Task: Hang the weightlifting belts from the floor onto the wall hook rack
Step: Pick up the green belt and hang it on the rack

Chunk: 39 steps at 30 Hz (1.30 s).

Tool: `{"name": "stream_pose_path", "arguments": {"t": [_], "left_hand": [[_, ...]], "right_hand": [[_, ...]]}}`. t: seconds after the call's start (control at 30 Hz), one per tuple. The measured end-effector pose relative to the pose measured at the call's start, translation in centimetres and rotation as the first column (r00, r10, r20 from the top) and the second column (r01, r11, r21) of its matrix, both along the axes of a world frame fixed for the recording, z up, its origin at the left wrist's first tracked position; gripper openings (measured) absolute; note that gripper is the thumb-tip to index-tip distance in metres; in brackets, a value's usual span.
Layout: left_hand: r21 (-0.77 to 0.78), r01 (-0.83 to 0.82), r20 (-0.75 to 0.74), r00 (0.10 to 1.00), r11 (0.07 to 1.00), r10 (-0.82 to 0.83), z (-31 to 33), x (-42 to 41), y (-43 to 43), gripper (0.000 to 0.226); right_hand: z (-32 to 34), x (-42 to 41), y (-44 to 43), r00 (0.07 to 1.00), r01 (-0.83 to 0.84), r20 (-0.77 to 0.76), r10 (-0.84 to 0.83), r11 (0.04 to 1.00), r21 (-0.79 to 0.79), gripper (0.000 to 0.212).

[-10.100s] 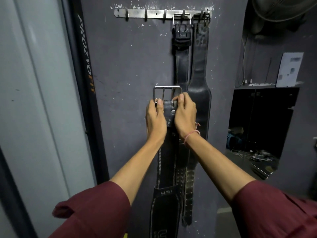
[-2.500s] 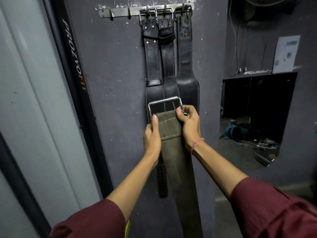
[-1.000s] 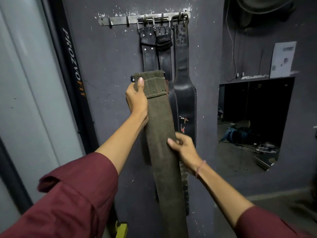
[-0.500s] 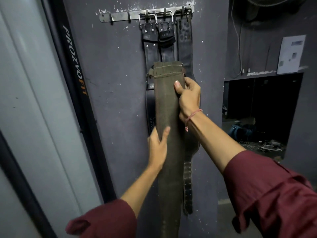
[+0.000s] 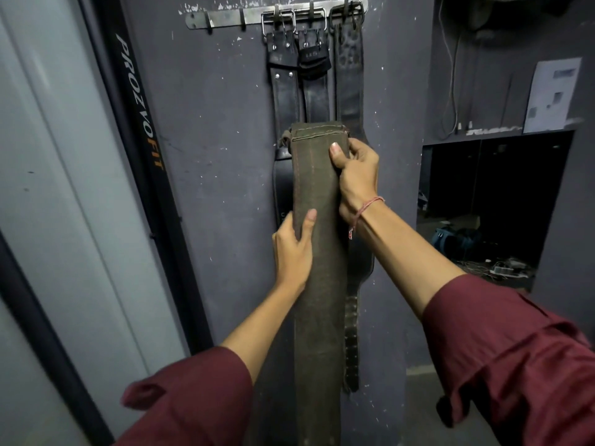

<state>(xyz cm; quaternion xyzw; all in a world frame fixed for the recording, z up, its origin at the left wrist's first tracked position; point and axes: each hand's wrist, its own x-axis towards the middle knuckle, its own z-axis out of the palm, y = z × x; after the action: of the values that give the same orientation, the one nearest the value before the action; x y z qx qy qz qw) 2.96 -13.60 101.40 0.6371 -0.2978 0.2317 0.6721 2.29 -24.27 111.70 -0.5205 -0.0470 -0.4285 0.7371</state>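
I hold an olive-green canvas belt (image 5: pixel 317 284) upright against the dark wall. My right hand (image 5: pixel 355 178) grips its right edge near the top, thumb across the front. My left hand (image 5: pixel 293 252) clasps its left edge lower down. The buckle is hidden behind the belt's folded top end. High on the wall is the metal hook rack (image 5: pixel 225 17). Three black leather belts (image 5: pixel 285 91) hang by their buckles from its right-hand hooks, partly covered by the green belt. The two hooks at the rack's left end are bare.
A black frame post with "PROZVOFIT" lettering (image 5: pixel 138 104) stands to the left, beside a pale panel (image 5: pixel 48 188). To the right a dark wall opening (image 5: pixel 489 204) shows a bag and cables on the floor. A paper sheet (image 5: pixel 552 94) is stuck above it.
Over the last second my hands swapped places on the green belt: the right moved up near the top, the left dropped to mid-belt. The belt's top now sits lower beneath the rack.
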Motion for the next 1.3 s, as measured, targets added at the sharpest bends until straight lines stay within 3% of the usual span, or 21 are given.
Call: {"name": "stream_pose_path", "arguments": {"t": [0.23, 0.43, 0.63, 0.77, 0.83, 1.03, 1.2, 1.3], "left_hand": [[-0.087, 0.041, -0.086, 0.995, 0.995, -0.048, 6.8, 2.1, -0.6, 0.035], [-0.128, 0.020, -0.159, 0.986, 0.992, -0.041, 4.9, 2.9, -1.2, 0.024], [-0.165, 0.059, -0.178, 0.980, 0.984, -0.089, 4.8, 2.6, -0.5, 0.034], [-0.160, 0.088, -0.144, 0.983, 0.983, -0.111, 5.3, 2.7, -0.2, 0.036], [-0.147, 0.090, -0.124, 0.986, 0.985, -0.108, 5.3, 2.7, -0.2, 0.031], [-0.106, 0.068, -0.087, 0.993, 0.992, -0.077, 4.3, 2.2, -0.6, 0.032], [-0.026, -0.028, -0.022, 0.999, 0.999, 0.028, 3.4, 1.1, -0.1, 0.037], [0.001, -0.011, 0.012, 1.000, 1.000, 0.011, 1.3, -0.7, 0.5, 0.014]], "right_hand": [[-3.0, -1.2, 0.6, 0.994, -0.099, -0.064, 0.093, 0.991, -0.091, 0.023], [-8.7, -5.1, 0.1, 0.963, -0.231, -0.191, 0.192, 0.950, -0.212, 0.043], [-20.8, -7.3, 0.4, 0.837, -0.409, -0.457, 0.300, 0.899, -0.158, 0.041], [-25.0, -8.0, 0.6, 0.752, -0.412, -0.594, 0.286, 0.907, -0.085, 0.033], [-23.2, -7.6, 0.5, 0.780, -0.387, -0.578, 0.238, 0.910, -0.147, 0.029], [-9.6, -5.8, 1.0, 0.938, -0.285, -0.269, 0.218, 0.928, -0.242, 0.037], [-4.3, -4.0, 0.8, 0.905, -0.317, -0.339, 0.256, 0.939, -0.136, 0.037], [-4.9, -2.8, 1.6, 0.944, -0.188, -0.289, 0.162, 0.980, -0.065, 0.026]]}}
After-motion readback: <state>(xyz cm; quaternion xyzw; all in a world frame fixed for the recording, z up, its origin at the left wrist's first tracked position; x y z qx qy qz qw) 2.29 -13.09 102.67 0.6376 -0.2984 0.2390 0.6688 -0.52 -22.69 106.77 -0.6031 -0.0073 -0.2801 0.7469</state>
